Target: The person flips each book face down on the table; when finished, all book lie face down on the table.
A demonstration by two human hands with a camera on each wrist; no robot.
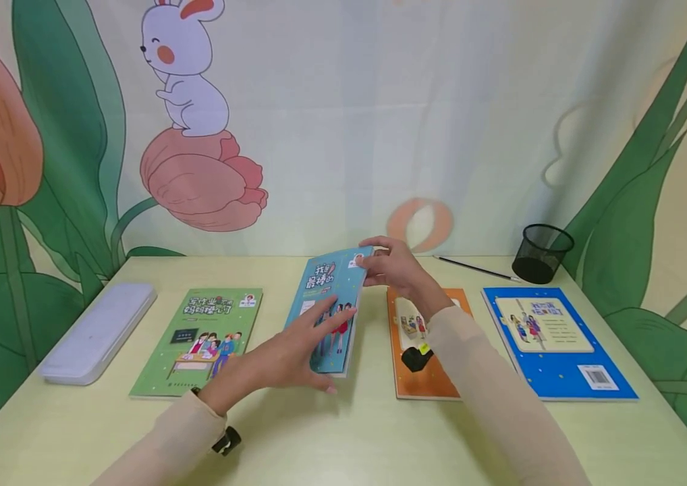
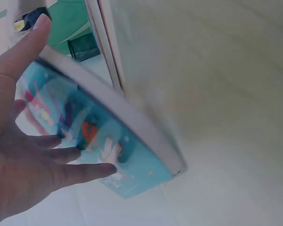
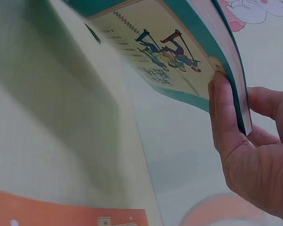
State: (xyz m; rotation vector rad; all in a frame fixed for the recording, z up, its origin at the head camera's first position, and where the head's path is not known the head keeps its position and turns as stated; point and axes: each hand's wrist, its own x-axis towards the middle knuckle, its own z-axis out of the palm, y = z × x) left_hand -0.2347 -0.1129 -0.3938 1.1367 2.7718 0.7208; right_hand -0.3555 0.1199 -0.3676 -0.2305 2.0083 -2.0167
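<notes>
We see the teal book (image 1: 330,307) tilted up off the surface (image 1: 343,432), between the green book (image 1: 200,341) and orange book (image 1: 422,368). Our right hand (image 1: 395,266) pinches its far corner while the left hand (image 1: 295,354) lies flat against the cover, fingers (image 2: 61,155) straight. With so thin a pinch, we judge it could slip and drop.

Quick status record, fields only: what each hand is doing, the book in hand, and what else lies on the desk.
left hand: fingers straight, pressed flat on the teal book's cover
right hand: pinches the teal book's far corner, lifting it
teal book: tilted, far edge raised, near edge low at the desk
green book: flat, left of it
orange book: flat, under the right forearm
blue book: flat, far right
pencil case: far left
mesh pen cup: back right, pencil beside it
</notes>
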